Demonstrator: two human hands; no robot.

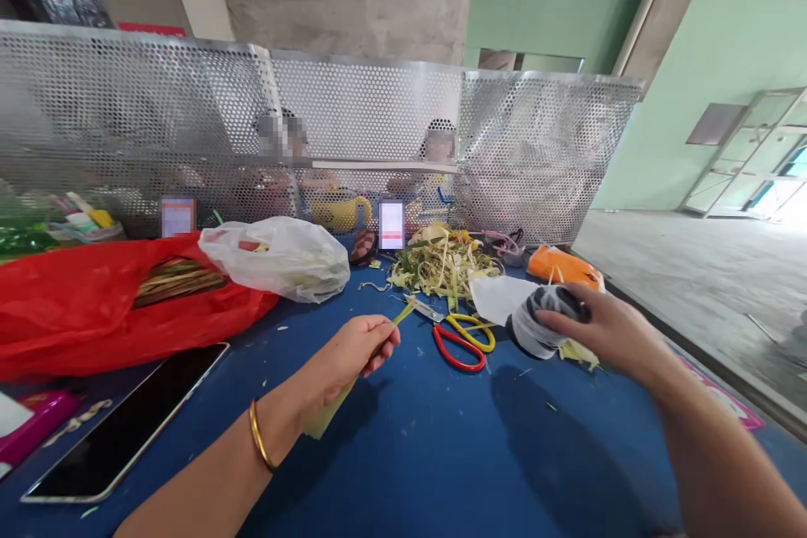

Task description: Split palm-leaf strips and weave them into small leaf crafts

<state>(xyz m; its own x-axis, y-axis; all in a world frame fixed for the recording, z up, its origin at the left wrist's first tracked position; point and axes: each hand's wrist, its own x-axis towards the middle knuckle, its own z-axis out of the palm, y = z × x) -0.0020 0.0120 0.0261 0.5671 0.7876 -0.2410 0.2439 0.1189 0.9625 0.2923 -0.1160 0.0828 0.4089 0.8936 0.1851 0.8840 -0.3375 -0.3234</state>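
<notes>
My left hand (371, 346) is closed in a pinch around a pale green leaf strip (403, 313). The strip's tip points away from me, and its wider pale end (328, 416) hangs below the wrist. Over on the right, my right hand (609, 328) has its thumb and fingers around a round grey-and-white roll (535, 326) with dark patches. What the roll is made of I cannot make out. Between the hands lie scissors (463, 340) with one red and one yellow handle. Behind them rises a heap of leaf scraps (447, 261). White paper (498, 297) lies left of the roll.
A red bag (189, 315) with dry stalks and a white plastic bag (283, 261) sit at left, near a black-screened tablet or phone (126, 424). An orange packet (564, 265) lies at right. A perforated metal screen (371, 109) stands behind, with people beyond it.
</notes>
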